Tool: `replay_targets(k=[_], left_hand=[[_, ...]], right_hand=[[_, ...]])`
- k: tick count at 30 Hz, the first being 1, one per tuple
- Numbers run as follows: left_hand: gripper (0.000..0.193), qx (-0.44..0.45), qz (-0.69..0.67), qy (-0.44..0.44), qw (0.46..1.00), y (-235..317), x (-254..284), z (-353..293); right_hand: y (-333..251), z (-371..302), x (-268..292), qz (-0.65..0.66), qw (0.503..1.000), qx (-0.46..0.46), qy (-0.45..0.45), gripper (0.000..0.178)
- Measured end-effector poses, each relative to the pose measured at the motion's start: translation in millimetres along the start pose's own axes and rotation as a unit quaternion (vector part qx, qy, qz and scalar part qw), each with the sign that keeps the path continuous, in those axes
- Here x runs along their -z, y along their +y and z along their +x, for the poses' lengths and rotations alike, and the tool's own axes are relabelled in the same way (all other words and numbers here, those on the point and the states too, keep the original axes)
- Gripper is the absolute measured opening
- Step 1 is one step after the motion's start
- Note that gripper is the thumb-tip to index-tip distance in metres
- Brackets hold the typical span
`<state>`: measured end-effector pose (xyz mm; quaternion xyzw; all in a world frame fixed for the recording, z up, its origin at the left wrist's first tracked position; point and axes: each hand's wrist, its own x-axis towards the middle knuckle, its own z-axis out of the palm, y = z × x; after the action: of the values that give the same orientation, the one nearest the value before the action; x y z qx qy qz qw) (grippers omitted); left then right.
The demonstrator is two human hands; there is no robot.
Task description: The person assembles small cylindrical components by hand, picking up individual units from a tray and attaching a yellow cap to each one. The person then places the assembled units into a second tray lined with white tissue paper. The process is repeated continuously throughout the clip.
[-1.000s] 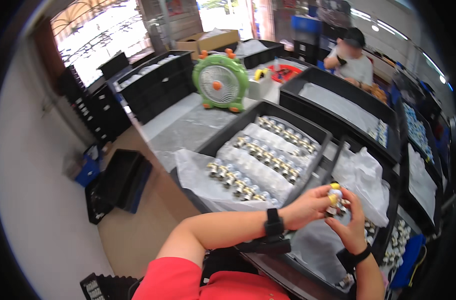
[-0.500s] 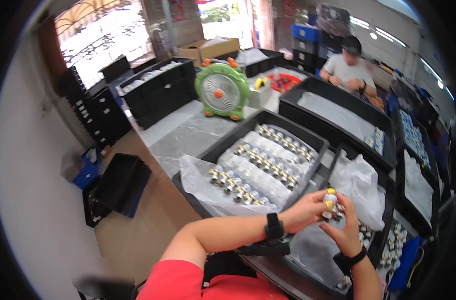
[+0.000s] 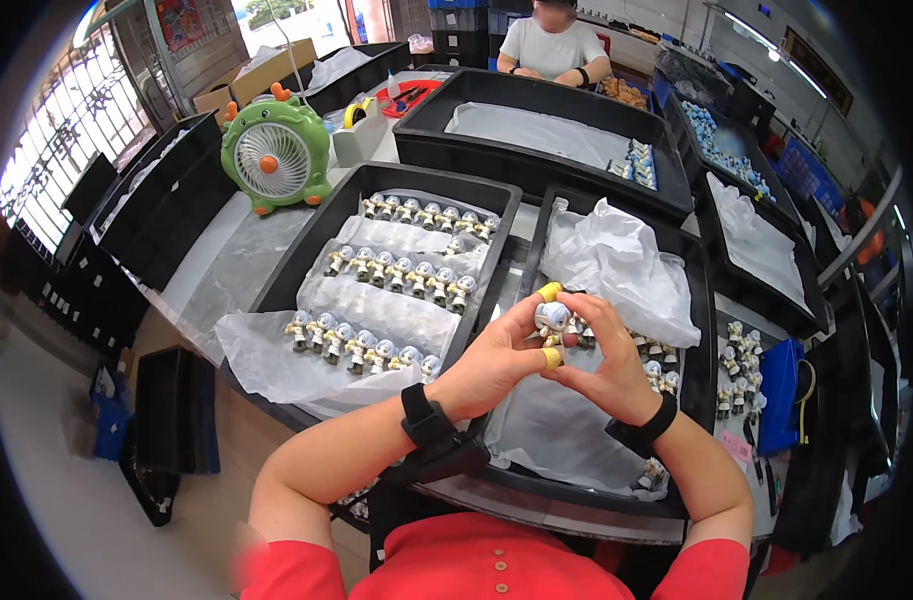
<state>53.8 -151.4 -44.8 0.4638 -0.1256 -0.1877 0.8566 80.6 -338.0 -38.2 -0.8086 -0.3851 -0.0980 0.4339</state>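
A small figurine (image 3: pixel 552 319) with pale hair and a whitish outfit is pinched upright between the thumb and index finger of my left hand (image 3: pixel 489 366), both tipped with yellow finger covers. My right hand (image 3: pixel 617 372) curls around its other side, fingertips against it. Part of what looks like a second figurine shows between the hands, mostly hidden by fingers. Below them lies a black tray (image 3: pixel 589 497) lined with white sheeting, with several figurines by my right hand. Left of it, another black tray (image 3: pixel 277 285) holds three rows of similar figurines on white padding.
A green fan (image 3: pixel 274 158) stands beyond the left tray. A large black bin (image 3: pixel 427 148) lies across the back, with a co-worker (image 3: pixel 555 45) behind it. Loose figurines (image 3: pixel 740 370) and a blue bin (image 3: pixel 780 395) are at the right. Crumpled white sheeting (image 3: pixel 622 262) covers the tray's far end.
My view has swung to the right, so the trays and fan appear further left. Both hands stay together around the figurine, which now shows its front more plainly.
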Motion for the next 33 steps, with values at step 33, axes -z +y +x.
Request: replay_targets(k=[33], left_hand=[[0.065, -0.012, 0.050, 0.025, 0.998, -1.1, 0.1, -1.1]], right_hand=[[2.9, 1.0, -2.2, 0.046, 0.998, -0.038, -0.016, 0.073]])
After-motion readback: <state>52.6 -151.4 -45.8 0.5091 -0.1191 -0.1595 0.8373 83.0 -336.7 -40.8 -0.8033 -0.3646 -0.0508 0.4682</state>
